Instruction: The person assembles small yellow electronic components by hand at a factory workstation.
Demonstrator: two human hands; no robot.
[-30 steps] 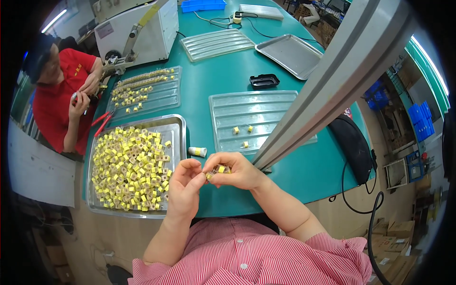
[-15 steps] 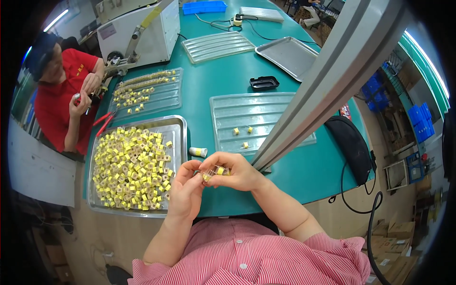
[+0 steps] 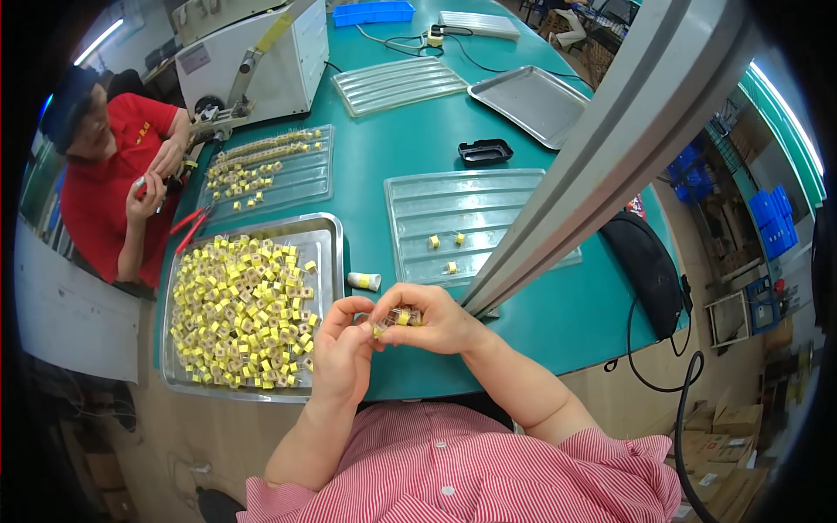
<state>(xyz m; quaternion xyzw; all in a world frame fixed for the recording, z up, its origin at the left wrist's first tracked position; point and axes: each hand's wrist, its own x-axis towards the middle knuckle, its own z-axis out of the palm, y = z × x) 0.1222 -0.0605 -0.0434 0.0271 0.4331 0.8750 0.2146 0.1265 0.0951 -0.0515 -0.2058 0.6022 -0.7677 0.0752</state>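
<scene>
Right hand: our fingers are holding several small yellow-and-clear parts, just right of the metal tray.
Left hand: our narrowly spaced fingertips are touching the parts' left end; we cannot tell whether they are gripping.
Heap: more such parts are filling the metal tray.
White cylinder: lying just right of the metal tray.
Ribbed tray: carrying 3 parts, farther right of the metal tray.

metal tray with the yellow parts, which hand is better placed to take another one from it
Likely the left hand: it is beside the metal tray, while the right hand is farther off and has yellow parts in its grip. Both hands meet there, though.
</scene>
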